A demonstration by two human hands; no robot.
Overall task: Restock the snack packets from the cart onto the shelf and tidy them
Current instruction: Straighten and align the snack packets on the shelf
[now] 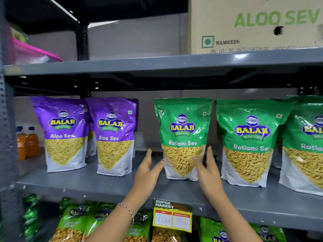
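A green Ratlami Sev packet [182, 137] stands upright on the grey middle shelf [104, 184]. My left hand [146, 173] is at its lower left with fingers straight and apart; only the thumb tip touches the packet's edge. On the other side, my right hand [208, 173] lies flat along the lower right edge, thumb resting on the front. Neither hand lifts it. Two more green Ratlami Sev packets [248, 142] stand to the right, and purple Aloo Sev packets [113, 137] [64, 133] stand to the left. The cart is out of view.
A gap of bare shelf lies between the purple and green packets. An Aloo Sev carton [253, 23] sits on the upper shelf, with a pink-lidded box [31, 51] at its left. Orange bottles [28, 142] stand far left. Green packets [75, 222] and a price tag [172, 218] are below.
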